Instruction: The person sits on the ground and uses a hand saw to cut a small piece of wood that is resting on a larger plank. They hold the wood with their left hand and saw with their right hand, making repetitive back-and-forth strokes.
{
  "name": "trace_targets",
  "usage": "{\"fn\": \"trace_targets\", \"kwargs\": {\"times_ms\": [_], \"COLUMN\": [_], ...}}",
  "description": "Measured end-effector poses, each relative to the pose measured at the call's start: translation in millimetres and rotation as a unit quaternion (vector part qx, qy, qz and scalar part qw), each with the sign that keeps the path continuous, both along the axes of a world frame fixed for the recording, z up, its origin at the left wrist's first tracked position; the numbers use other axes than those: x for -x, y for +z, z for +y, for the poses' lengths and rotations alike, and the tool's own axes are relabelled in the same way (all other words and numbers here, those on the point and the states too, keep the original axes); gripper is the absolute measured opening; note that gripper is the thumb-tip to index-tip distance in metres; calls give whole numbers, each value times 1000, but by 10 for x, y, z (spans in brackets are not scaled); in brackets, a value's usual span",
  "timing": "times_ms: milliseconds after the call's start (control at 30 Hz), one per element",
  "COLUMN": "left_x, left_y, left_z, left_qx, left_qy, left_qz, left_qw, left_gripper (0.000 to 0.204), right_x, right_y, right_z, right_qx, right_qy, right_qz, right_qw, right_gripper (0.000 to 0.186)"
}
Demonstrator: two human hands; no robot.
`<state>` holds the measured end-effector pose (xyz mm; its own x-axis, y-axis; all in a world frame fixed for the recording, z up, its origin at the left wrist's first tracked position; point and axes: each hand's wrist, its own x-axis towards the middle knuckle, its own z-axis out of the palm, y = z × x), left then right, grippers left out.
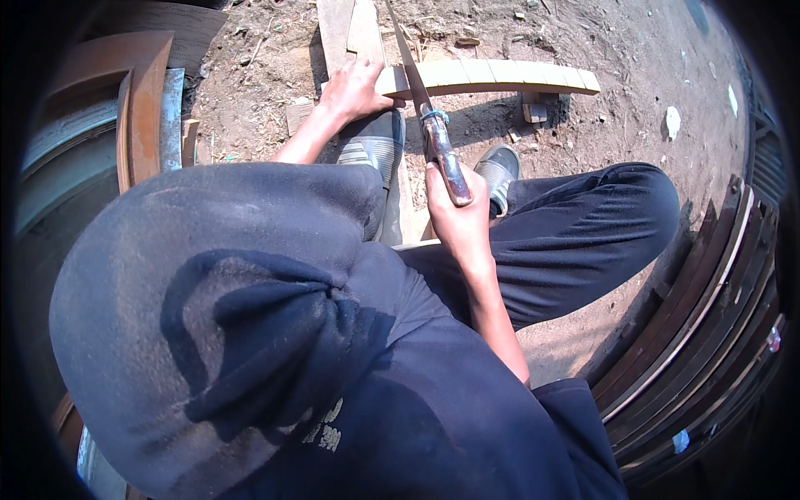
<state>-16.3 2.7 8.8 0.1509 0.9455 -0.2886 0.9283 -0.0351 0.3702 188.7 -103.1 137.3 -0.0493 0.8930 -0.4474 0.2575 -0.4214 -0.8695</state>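
Note:
My right hand [460,218] is closed around the dark, worn handle of a hand saw [450,160], with blue-green cord wound near its top. The tapering blade points away from me and crosses a pale wooden strip [492,75] near its left end. Several thin cross lines run along the strip, which looks bowed in this view. Gripping the strip's left end is my left hand [353,90], its thumb on the near side and its fingers over the top. Under that end lies a pale board [336,33], beside my left shoe [379,137].
A small wood block [534,108] sits under the strip's right part. Brown wooden frames [148,100] are stacked at the left. Long dark wooden pieces [696,308] lie at the right. Wood chips and scraps litter the dirt ground [642,50]. My right shoe [498,171] is near the saw handle.

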Motion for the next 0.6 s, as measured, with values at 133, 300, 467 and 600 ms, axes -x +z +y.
{"fn": "trace_targets", "kwargs": {"times_ms": [133,300,467,600], "left_x": [28,-13,-12,40], "left_y": [-36,-28,-31,-81], "left_z": [-27,-36,-14,-32], "left_qx": [-36,-45,-24,-27], "left_qy": [5,-15,-5,-5], "left_qz": [14,6,8,0], "left_qw": [999,999,1000,1000], "left_gripper": [64,63,63,62], "right_x": [-157,-139,-127,-219], "right_y": [206,86,158,219], "right_z": [-417,-122,-186,-368], "right_qx": [-19,-1,9,-22], "right_qy": [-2,1,2,17], "right_qz": [-27,-41,-28,-31], "right_qw": [999,999,1000,999], "right_gripper": [13,20,17,13]}}
